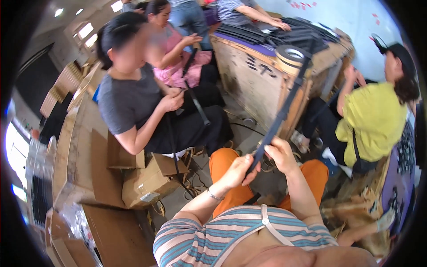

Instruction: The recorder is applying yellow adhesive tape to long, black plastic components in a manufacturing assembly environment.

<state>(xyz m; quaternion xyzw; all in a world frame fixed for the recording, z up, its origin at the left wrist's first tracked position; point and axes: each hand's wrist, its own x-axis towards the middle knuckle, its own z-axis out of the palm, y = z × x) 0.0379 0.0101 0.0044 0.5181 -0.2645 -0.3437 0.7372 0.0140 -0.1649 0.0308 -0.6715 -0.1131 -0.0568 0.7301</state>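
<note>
A long, narrow black strap [284, 109] slants up and away from my lap toward the wooden crate. My left hand [240, 171] is closed around its near end, thumb along the top. Just beyond it, my right hand [281, 154] pinches the same strap from the right side. Small details between my fingers are hidden. Below the hands are my orange trousers [222, 164].
Ahead stands a wooden crate [249, 75], with tape rolls [291, 57] and black strips [249, 35] on top. Co-workers sit left and right, one in a yellow top [373, 120]. Cardboard boxes [147, 182] lie at left.
</note>
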